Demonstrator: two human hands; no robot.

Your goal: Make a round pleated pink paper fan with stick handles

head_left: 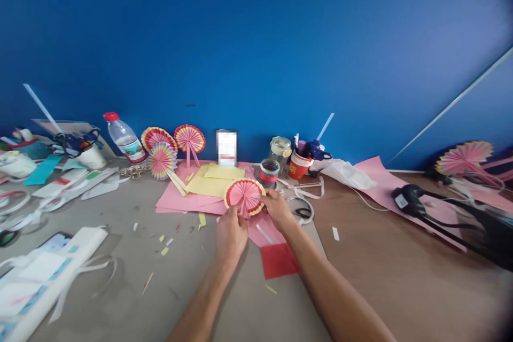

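A round pleated paper fan (pixel 245 195), pink in the middle with red and yellow rings at its rim, is held up over the desk. My left hand (pixel 233 232) pinches its lower left part, near where the folds gather. At its right edge, my right hand (pixel 276 207) grips it between thumb and fingers. Behind the fan lie yellow paper sheets (pixel 214 186) on top of pink paper sheets (pixel 172 200). A red paper square (pixel 279 261) rests below my right wrist, partly covered by the forearm.
Finished-looking fans (pixel 189 139) lean by the blue wall, near a bottle (pixel 127 139). A phone (pixel 227 148) stands behind the papers. Tape rolls (pixel 269 171), a jar (pixel 280 149) and a red cup (pixel 300 165) with scissors stand right. A power strip (pixel 60 262) lies left; black straps (pixel 433 208) lie right.
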